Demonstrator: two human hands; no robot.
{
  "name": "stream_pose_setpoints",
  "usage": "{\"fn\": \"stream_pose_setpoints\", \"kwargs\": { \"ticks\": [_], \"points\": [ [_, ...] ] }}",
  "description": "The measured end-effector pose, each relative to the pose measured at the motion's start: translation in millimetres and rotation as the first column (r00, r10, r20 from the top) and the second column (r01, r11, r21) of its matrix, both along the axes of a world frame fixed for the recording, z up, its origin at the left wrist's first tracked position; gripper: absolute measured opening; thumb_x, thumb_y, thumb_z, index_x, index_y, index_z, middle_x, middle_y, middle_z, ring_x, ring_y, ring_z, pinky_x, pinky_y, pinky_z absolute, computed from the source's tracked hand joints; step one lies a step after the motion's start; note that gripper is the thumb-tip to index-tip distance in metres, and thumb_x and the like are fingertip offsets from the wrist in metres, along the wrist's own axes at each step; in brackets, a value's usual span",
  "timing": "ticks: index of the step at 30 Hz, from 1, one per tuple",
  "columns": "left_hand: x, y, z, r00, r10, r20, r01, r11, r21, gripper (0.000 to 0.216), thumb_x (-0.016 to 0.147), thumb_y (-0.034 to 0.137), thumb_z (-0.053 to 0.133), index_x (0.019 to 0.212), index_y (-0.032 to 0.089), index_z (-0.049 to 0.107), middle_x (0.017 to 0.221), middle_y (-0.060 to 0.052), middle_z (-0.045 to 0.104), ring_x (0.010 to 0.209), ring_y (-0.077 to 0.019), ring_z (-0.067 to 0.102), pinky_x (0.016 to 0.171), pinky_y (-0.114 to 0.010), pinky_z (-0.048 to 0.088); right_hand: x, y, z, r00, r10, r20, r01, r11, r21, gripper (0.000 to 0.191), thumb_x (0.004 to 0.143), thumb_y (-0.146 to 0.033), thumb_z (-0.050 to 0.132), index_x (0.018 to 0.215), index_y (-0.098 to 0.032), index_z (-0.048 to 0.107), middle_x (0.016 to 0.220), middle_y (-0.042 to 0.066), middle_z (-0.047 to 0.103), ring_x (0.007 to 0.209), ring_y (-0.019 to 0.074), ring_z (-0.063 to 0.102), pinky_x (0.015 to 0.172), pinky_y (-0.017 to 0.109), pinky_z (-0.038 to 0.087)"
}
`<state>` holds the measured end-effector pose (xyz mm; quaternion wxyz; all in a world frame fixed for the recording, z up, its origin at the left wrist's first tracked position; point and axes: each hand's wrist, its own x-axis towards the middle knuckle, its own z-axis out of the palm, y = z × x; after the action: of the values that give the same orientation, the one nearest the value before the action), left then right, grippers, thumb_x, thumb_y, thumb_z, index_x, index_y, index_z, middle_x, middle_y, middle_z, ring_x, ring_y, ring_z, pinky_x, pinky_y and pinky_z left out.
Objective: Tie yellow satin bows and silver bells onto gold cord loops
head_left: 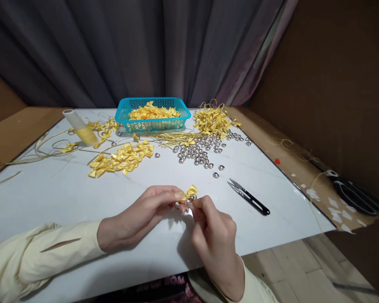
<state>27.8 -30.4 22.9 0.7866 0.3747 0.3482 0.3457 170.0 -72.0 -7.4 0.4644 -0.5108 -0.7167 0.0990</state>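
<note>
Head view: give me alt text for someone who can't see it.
The left hand and right hand meet at a yellow bow over a white table. Beyond lie loose bows, silver beads and a blue basket of yellow bows; snips lie at right.

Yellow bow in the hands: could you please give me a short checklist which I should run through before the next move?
1. Yellow bow held by the left hand: ok, pinched at the fingertips.
2. Right hand close to the bow: ok; what its fingertips pinch, cannot tell.
3. Shiny silver piece fastened to the bow: cannot tell, fingers hide part of it.
4. Snips blades closed: not ok, the tips stand apart.
5. Loose silver beads all in one heap: not ok, a few lie apart from it.
</note>
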Motion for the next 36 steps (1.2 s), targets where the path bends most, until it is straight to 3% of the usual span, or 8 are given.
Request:
{"fn": "stream_pose_setpoints", "kwargs": {
  "ticks": [8,16,28,36],
  "points": [
    [-2.6,1.7,-5.9,0.994,0.019,-0.112,0.000,0.985,0.172,0.015,0.080,0.023,0.060,0.068,0.015,0.064,0.070,-0.001,0.061,0.072,-0.0138,0.053,0.072,-0.024,0.039,1.5,1.3,6.5,0.995,0.050,-0.082,-0.057,0.995,-0.087,0.023,0.081,-0.002,0.038,0.069,-0.022,0.038,0.053,-0.005,0.043,0.042,0.0087,0.034,0.042,0.020,0.031],
    [-5.9,1.5,-7.4,0.987,0.029,-0.159,0.011,0.969,0.247,0.016,0.083,0.026,0.060,0.073,0.015,0.065,0.073,-0.001,0.062,0.074,-0.0140,0.054,0.073,-0.024,0.040,3.1,1.7,6.5,0.995,0.054,-0.085,-0.062,0.994,-0.095,0.022,0.082,-0.002,0.039,0.070,-0.021,0.043,0.054,-0.006,0.043,0.042,0.0079,0.034,0.042,0.019,0.030],
    [-0.9,1.8,-5.0,0.998,0.016,0.064,-0.016,1.000,0.001,0.016,0.081,0.014,0.060,0.066,0.014,0.066,0.069,0.000,0.061,0.072,-0.0112,0.053,0.070,-0.020,0.042,6.0,6.6,4.0,0.998,0.055,0.014,-0.055,0.998,0.021,0.024,0.076,0.001,0.036,0.070,-0.021,0.042,0.052,-0.006,0.040,0.040,0.0087,0.034,0.042,0.020,0.030],
    [-0.8,2.9,-3.7,0.998,0.019,0.053,-0.017,0.999,-0.037,0.015,0.078,0.014,0.061,0.063,0.014,0.066,0.069,0.000,0.061,0.073,-0.0125,0.052,0.072,-0.021,0.043,5.6,5.3,4.2,0.995,0.030,0.091,-0.039,0.995,0.094,0.025,0.073,0.002,0.034,0.070,-0.021,0.043,0.052,-0.005,0.040,0.040,0.0099,0.034,0.043,0.022,0.028]
  ]
}}
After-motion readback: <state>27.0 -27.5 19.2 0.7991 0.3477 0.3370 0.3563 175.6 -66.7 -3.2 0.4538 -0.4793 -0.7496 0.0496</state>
